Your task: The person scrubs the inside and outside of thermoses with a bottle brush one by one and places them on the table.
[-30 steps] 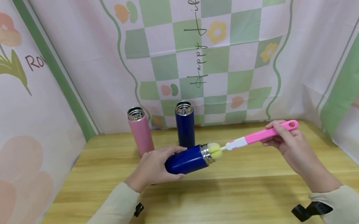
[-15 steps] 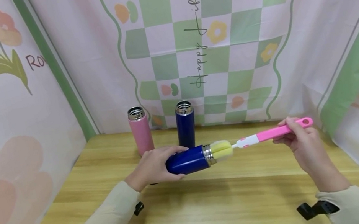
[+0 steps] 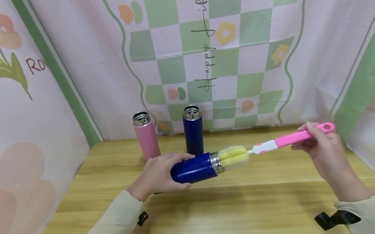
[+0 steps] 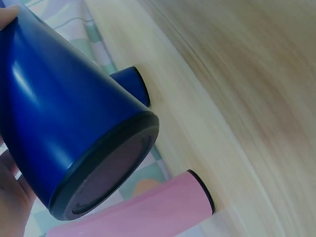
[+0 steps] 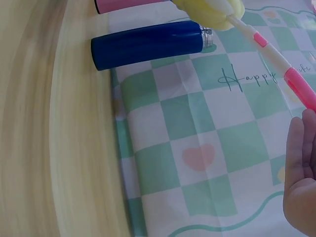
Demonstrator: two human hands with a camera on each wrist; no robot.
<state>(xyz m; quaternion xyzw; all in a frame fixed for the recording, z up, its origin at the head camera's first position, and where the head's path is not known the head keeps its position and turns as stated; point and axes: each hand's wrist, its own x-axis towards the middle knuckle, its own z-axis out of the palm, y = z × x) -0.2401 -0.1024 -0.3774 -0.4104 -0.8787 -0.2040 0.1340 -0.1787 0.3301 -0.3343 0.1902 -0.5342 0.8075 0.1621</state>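
Observation:
A blue metal bottle [image 3: 193,169] lies tilted sideways in my left hand [image 3: 161,174], its steel mouth facing right. My left fingers and thumb grip it near the base; the left wrist view shows its dark bottom. In my right hand [image 3: 325,153] is the pink handle of a bottle brush [image 3: 266,146]. The brush's yellow sponge head [image 3: 233,155] sits at the bottle's mouth, most of it outside; whether its tip is inside is hard to tell. In the right wrist view, the sponge [image 5: 212,11] shows at the top edge.
Behind the left hand stand an uncapped pink bottle [image 3: 147,139] and a second uncapped blue bottle [image 3: 194,132], both upright on the wooden table [image 3: 203,223]. A checkered curtain [image 3: 194,39] hangs along the table's back edge.
My right hand has moved right, drawing the brush outward, so much more of the yellow sponge shows outside the bottle's mouth. My left hand and its bottle have stayed nearly in place.

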